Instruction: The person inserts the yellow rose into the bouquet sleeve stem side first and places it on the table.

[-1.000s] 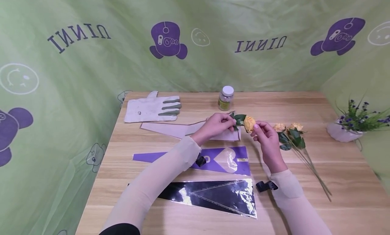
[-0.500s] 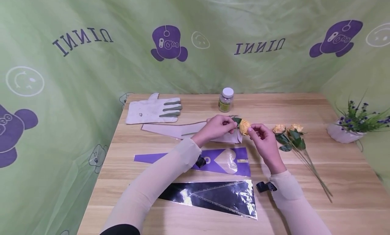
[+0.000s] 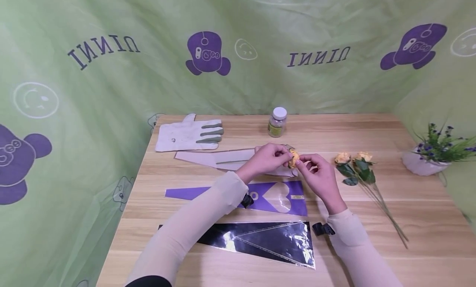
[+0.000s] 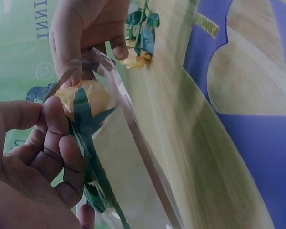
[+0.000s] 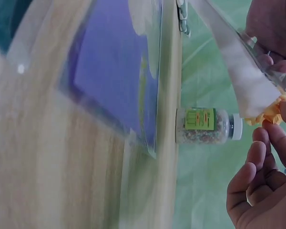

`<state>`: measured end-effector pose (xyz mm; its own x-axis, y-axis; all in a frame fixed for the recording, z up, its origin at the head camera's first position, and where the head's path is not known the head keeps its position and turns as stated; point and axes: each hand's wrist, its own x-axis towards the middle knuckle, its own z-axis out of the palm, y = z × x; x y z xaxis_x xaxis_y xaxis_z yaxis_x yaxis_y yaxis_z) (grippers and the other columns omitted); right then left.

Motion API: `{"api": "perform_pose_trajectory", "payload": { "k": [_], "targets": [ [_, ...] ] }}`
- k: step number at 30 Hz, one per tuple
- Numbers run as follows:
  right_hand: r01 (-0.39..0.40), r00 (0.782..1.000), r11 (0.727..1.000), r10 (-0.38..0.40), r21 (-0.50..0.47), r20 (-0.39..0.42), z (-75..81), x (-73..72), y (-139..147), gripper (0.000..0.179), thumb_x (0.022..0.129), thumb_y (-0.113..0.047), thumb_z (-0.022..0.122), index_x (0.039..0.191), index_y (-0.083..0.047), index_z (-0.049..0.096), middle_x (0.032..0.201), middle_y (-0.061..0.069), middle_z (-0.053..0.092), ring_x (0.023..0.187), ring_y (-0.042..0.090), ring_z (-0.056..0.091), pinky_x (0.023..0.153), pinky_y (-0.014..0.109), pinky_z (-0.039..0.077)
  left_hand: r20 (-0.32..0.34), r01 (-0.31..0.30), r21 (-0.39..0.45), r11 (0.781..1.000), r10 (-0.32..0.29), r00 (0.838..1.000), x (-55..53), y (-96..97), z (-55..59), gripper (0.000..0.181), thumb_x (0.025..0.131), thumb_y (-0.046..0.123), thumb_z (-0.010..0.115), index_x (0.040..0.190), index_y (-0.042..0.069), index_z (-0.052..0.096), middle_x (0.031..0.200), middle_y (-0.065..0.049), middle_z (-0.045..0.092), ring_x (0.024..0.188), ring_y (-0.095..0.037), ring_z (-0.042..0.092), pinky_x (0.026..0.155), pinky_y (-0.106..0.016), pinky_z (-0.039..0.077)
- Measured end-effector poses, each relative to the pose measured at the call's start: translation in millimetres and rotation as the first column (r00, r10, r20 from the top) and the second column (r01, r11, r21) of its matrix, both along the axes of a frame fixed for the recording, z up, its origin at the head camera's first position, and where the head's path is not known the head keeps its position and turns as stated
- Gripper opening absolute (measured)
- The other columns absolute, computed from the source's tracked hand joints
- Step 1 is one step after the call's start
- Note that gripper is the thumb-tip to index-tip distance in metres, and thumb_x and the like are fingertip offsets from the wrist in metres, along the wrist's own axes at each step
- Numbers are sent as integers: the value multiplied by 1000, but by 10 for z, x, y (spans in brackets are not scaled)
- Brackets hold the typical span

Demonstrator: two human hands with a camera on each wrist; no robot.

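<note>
one rose (image 3: 293, 159) crosswise, bloom (image 4: 100, 95) rightward

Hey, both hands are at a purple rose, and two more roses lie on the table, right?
Not purple: the left hand and right hand are at a yellow-orange rose, as the left wrist view shows; two more roses do lie on the table.

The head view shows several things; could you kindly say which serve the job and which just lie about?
The job's: held rose, pale wrapper; likely also loose roses, purple wrapper, black wrapper.

Probably lying about: glove, lidded jar, potted plant.
</note>
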<state>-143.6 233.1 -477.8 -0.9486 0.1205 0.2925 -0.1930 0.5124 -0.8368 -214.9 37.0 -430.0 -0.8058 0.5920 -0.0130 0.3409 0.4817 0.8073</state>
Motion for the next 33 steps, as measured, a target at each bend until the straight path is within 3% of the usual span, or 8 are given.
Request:
{"api": "perform_pose_trajectory", "payload": {
  "k": [5,9,16,20,27,33],
  "targets": [
    [4,1000,996,-2,-84,15,-16,-10,-16,24,93,-22,77,108,-4,74,94,9,71,73,20,61,61,19,47,9,-30,8,1000,30,1000,5,8,-9,24,102,32,62,83,21,72,76,10,70,77,-5,61,92,-39,25],
    [-37,999,991,41,-127,25,0,9,-45,21,96,-17,74,109,-1,73,97,13,71,76,24,62,62,20,48,0,-36,14,999,36,999,-5,-1,-14,25,103,33,61,84,20,72,72,13,68,78,-5,61,93,-39,26],
    [-122,992,987,124,-108,13,311,179,-181,23,102,-7,61,119,6,70,103,20,70,78,20,58,65,21,46,4,-46,29,999,46,999,-5,5,1,25,103,32,61,86,19,73,71,12,67,78,-5,61,94,-41,24],
    [-142,989,982,145,-127,16,377,241,-206,29,107,-9,51,124,8,66,98,25,66,77,18,56,66,24,43,13,-59,51,997,59,998,-7,1,22,25,102,31,61,85,19,73,71,12,67,78,-5,62,96,-42,25],
    [-223,971,947,236,-230,27,140,140,-135,37,112,-16,37,136,2,58,124,21,67,71,37,58,65,30,46,62,-93,95,991,88,994,-4,-24,40,24,102,31,61,88,16,74,74,9,68,79,-6,62,102,-44,25],
    [-296,944,928,321,-226,79,54,111,-115,43,113,-25,29,145,-5,51,133,18,63,74,42,62,63,36,47,61,-89,97,991,83,995,20,-10,27,25,102,35,60,95,17,76,74,11,67,73,-9,61,97,-41,27]
  ]
}}
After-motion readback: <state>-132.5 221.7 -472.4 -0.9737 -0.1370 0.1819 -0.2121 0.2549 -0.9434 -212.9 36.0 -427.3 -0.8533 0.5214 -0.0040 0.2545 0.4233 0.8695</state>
